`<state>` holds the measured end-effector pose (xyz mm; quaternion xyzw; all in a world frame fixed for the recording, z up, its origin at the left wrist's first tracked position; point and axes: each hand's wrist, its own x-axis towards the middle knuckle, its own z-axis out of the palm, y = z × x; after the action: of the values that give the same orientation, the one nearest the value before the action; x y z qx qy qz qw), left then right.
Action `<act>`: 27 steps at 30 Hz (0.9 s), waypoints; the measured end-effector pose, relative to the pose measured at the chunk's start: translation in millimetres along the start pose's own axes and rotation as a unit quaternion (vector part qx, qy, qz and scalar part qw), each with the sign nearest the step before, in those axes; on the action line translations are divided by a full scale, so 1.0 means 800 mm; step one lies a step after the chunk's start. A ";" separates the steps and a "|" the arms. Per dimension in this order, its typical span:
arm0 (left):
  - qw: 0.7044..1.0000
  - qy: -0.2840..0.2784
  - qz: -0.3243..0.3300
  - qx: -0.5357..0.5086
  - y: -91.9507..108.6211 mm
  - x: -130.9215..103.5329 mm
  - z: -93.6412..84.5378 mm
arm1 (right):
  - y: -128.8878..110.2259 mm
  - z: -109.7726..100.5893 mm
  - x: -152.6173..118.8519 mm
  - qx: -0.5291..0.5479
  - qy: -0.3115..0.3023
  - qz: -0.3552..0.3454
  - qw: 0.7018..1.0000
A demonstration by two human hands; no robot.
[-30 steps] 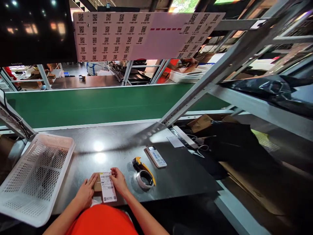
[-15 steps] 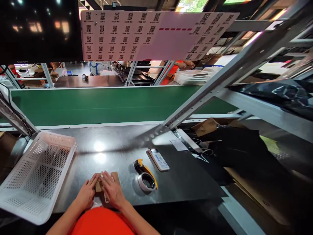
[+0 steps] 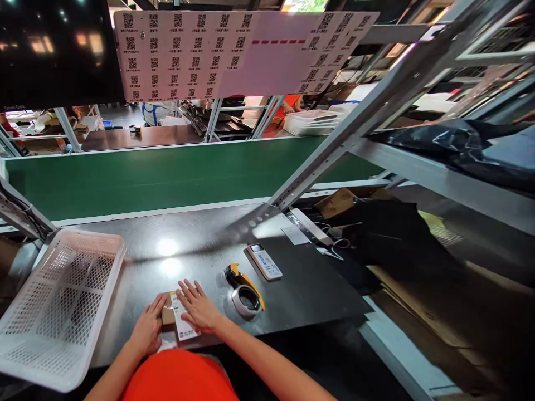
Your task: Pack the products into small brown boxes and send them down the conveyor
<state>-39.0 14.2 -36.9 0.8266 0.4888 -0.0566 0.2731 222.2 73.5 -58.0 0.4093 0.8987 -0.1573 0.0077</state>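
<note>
A small brown cardboard box [image 3: 168, 316] lies at the table's front edge, close to my body. On its top is a white printed label [image 3: 183, 323] with a yellow patch at the far end. My left hand [image 3: 147, 329] rests against the box's left side, fingers together along its edge. Spread fingers of my right hand [image 3: 198, 308] lie flat over the label's right side. To the right sits a yellow and black tape dispenser [image 3: 246, 291] with a roll of tape. Beyond it a phone-like device [image 3: 264, 262] lies on the table.
A white perforated basket [image 3: 119, 262] stands at the left. Behind the metal table [image 3: 209, 228] runs a green conveyor belt [image 3: 167, 178]. A slanted metal post [image 3: 330, 142], cables and cardboard sheets are at the right. A board of printed codes [image 3: 276, 72] hangs above.
My right hand has moved right and its fingers have spread, so more of the label shows. My left hand stays at the box. The view has shifted slightly.
</note>
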 end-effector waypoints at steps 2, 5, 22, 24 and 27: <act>1.000 0.004 0.001 -0.002 -0.004 0.002 0.001 | 0.002 -0.003 0.001 -0.001 -0.013 -0.028 1.000; 1.000 0.015 0.009 -0.014 -0.010 0.005 0.005 | 0.003 -0.010 0.002 0.004 -0.027 -0.043 0.999; 0.995 0.067 0.005 -0.074 -0.020 0.025 -0.017 | -0.018 -0.025 0.036 -0.026 -0.021 -0.013 0.999; 0.993 0.081 0.012 -0.089 -0.024 0.031 -0.026 | -0.018 -0.030 0.045 -0.018 -0.037 0.001 0.999; 0.990 0.095 0.019 -0.103 -0.031 0.040 -0.038 | -0.011 -0.036 0.059 -0.011 -0.058 0.006 0.998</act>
<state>-48.7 63.8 -33.0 0.8049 0.4997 0.0781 0.3104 187.1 110.9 -35.2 0.4047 0.8960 -0.1704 0.0653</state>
